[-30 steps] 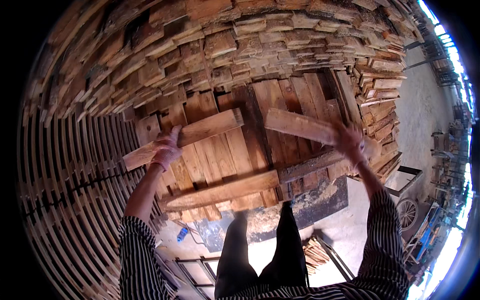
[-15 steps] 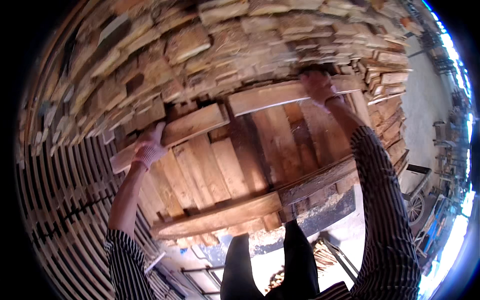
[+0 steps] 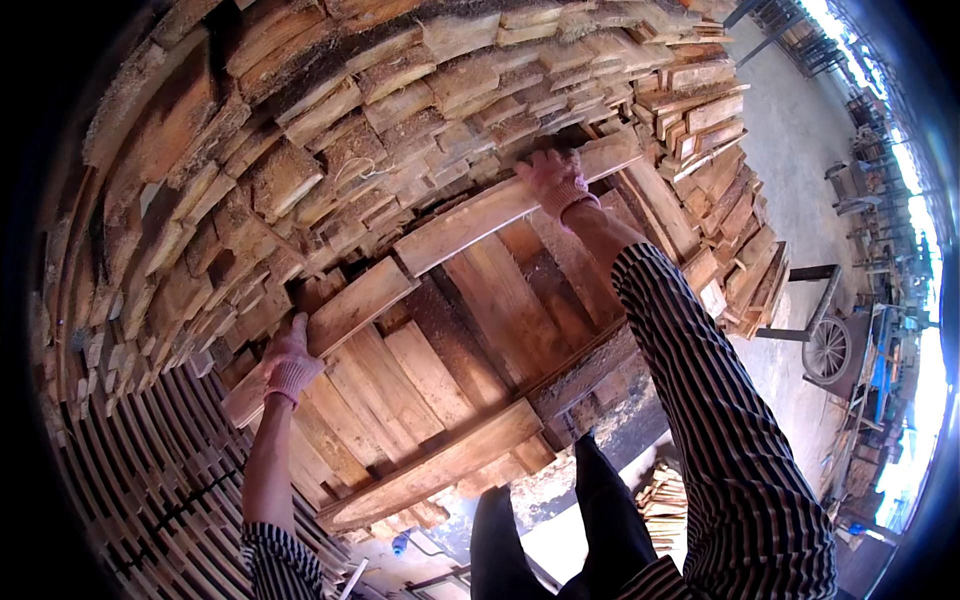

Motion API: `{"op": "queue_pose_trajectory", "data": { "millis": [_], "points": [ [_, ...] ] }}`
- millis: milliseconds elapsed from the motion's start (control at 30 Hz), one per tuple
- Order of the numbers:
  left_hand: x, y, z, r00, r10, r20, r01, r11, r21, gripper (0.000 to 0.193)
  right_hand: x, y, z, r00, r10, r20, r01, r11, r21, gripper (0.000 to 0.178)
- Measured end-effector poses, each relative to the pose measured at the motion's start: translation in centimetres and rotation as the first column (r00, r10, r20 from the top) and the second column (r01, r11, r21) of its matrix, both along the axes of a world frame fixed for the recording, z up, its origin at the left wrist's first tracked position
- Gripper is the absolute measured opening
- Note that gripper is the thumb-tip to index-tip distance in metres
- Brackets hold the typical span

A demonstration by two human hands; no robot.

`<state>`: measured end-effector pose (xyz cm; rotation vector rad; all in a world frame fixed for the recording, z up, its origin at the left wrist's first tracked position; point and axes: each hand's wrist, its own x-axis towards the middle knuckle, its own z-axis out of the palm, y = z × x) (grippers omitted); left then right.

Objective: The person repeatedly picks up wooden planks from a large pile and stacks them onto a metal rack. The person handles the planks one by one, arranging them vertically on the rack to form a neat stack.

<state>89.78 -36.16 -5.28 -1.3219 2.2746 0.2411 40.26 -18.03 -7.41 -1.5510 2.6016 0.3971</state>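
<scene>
My left hand point(image 3: 290, 361), in a pink knitted glove, grips a wooden board point(image 3: 362, 308) at its left part, the thumb showing and the other fingers partly hidden. Farther right, my right hand point(image 3: 555, 184), gloved alike, curls its fingers over the far edge of a second wooden board point(image 3: 470, 228). These two boards lie almost end to end, their inner ends meeting at a slight offset. They rest across a layer of side-by-side planks point(image 3: 500, 290). Along the near side runs another crosswise board point(image 3: 440, 465), with a darker one point(image 3: 590, 370) to its right.
A tall stack of rough planks point(image 3: 390, 110) rises on the far side. Slatted timber rows point(image 3: 150, 470) stand at left. Uneven plank ends point(image 3: 730, 200) stick out at right, near a cart's spoked wheel point(image 3: 827, 350). Below, my legs stand close to the pile, beside small wood pieces point(image 3: 662, 505).
My view has turned, so the pile sits farther left and lower. Both hands keep their hold on the boards. The boards' inner ends look closer together than before.
</scene>
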Motion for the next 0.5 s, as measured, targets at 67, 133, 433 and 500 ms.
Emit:
{"op": "queue_pose_trajectory", "data": {
  "millis": [67,133,433,500],
  "points": [
    [0.3,-0.2,-0.7,0.999,-0.004,0.044,0.004,1.000,-0.007,0.091,2.2,1.3,0.9,0.997,-0.071,0.024,0.073,0.993,-0.095,0.058],
    [0.6,-0.4,-1.5,0.998,-0.055,0.025,0.056,0.998,-0.018,0.094,5.3,4.4,2.0,0.986,-0.145,0.082,0.160,0.962,-0.223,0.057],
    [1.7,-1.8,-4.1,0.978,-0.155,-0.138,0.152,0.988,-0.032,0.097,17.3,38.0,-0.1,-0.369,-0.387,0.845,0.658,-0.751,-0.057,0.088],
    [2.3,-2.2,-4.8,0.979,-0.143,-0.149,0.139,0.990,-0.033,0.100,18.7,37.2,-5.1,-0.326,0.155,0.932,0.537,-0.781,0.318,0.086]
  ]
}}
